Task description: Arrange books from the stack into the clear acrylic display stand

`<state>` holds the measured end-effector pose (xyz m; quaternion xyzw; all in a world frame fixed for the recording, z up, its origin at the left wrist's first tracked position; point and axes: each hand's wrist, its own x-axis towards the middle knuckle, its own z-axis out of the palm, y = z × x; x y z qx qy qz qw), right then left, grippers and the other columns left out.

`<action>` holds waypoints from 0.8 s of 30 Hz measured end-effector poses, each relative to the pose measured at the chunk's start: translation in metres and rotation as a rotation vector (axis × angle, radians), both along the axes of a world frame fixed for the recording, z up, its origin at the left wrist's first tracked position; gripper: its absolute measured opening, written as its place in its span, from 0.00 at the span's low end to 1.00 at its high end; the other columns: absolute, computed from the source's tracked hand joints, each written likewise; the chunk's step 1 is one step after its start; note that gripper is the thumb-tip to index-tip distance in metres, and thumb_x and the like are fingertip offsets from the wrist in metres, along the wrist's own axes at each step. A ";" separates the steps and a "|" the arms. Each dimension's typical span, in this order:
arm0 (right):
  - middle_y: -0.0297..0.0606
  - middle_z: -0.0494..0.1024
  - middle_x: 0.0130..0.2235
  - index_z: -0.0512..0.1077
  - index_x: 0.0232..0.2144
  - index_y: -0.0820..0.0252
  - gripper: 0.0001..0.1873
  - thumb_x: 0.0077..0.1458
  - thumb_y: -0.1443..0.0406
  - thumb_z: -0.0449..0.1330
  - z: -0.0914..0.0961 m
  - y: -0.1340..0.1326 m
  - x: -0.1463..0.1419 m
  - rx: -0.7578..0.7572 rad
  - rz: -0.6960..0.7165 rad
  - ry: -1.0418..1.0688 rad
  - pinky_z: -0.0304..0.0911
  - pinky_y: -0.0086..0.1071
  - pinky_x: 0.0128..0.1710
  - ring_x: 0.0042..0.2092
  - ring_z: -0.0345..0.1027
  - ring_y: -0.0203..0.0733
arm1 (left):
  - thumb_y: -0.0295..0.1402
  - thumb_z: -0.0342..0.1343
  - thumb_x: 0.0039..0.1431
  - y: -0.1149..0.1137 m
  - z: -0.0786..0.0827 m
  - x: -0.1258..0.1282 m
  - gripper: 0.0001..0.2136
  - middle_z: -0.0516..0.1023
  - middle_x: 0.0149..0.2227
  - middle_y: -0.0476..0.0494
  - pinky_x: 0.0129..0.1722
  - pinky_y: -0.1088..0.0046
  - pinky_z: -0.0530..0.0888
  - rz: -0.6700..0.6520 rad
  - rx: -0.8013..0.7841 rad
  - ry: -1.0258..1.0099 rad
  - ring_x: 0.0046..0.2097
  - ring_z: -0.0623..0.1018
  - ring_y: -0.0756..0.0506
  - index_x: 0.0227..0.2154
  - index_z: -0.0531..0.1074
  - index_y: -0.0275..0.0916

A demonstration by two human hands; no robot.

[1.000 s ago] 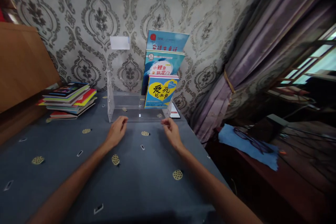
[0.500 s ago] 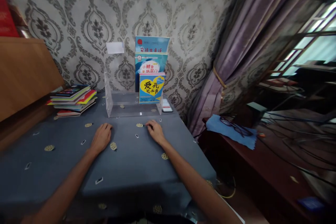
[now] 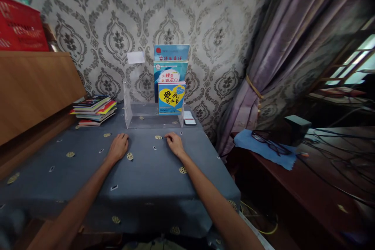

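My left hand (image 3: 119,147) rests palm down on the blue patterned tablecloth (image 3: 146,172), its fingers loosely bent and holding nothing. Some way to its right my right hand (image 3: 175,143) also lies on the cloth, relaxed, fingers slightly curled, with nothing in it. Just beyond both hands stands a clear stepped acrylic rack (image 3: 140,122). On its right side, three books stand upright in tiers: a small blue and yellow book (image 3: 171,99) in front, a teal book (image 3: 161,71) behind it, and a taller light blue book (image 3: 172,51) at the back.
A pile of books (image 3: 94,111) lies at the left, near a wooden panel (image 3: 38,90). A white card (image 3: 136,58) sits at the rack's upper left. Beside the rack lies a phone-like flat thing (image 3: 189,118). A dark red desk (image 3: 281,179) with cables stands right.
The view has turned a little to the left, so more of the red box shows. Both hands stay resting on the cloth, and the books and rack have not moved.
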<state>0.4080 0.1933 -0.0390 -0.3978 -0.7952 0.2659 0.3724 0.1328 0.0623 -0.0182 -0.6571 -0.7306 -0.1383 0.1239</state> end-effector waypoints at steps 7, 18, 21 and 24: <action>0.39 0.80 0.36 0.79 0.32 0.58 0.15 0.51 0.74 0.54 -0.002 0.002 -0.002 0.007 0.004 0.024 0.64 0.32 0.43 0.38 0.72 0.43 | 0.26 0.44 0.63 0.004 -0.006 -0.004 0.11 0.74 0.42 0.37 0.50 0.61 0.70 0.016 0.037 -0.017 0.46 0.73 0.39 0.38 0.72 0.37; 0.41 0.79 0.40 0.76 0.40 0.59 0.16 0.51 0.70 0.52 -0.009 0.032 0.006 0.035 -0.118 0.239 0.68 0.39 0.45 0.41 0.73 0.45 | 0.25 0.46 0.61 0.006 0.001 0.013 0.10 0.76 0.41 0.38 0.51 0.59 0.70 0.020 0.062 -0.162 0.46 0.74 0.39 0.38 0.72 0.38; 0.48 0.77 0.46 0.71 0.49 0.62 0.21 0.52 0.68 0.51 0.004 0.059 0.017 0.071 -0.208 0.323 0.67 0.44 0.49 0.47 0.71 0.49 | 0.25 0.46 0.61 0.027 0.008 0.035 0.15 0.77 0.43 0.40 0.49 0.64 0.72 -0.003 0.087 -0.255 0.46 0.76 0.42 0.49 0.70 0.39; 0.51 0.72 0.52 0.65 0.55 0.63 0.26 0.53 0.65 0.52 0.022 0.089 0.023 0.117 -0.267 0.387 0.64 0.47 0.54 0.53 0.67 0.51 | 0.25 0.46 0.63 0.065 0.026 0.060 0.23 0.78 0.44 0.43 0.48 0.69 0.73 -0.055 0.102 -0.339 0.44 0.78 0.46 0.60 0.61 0.39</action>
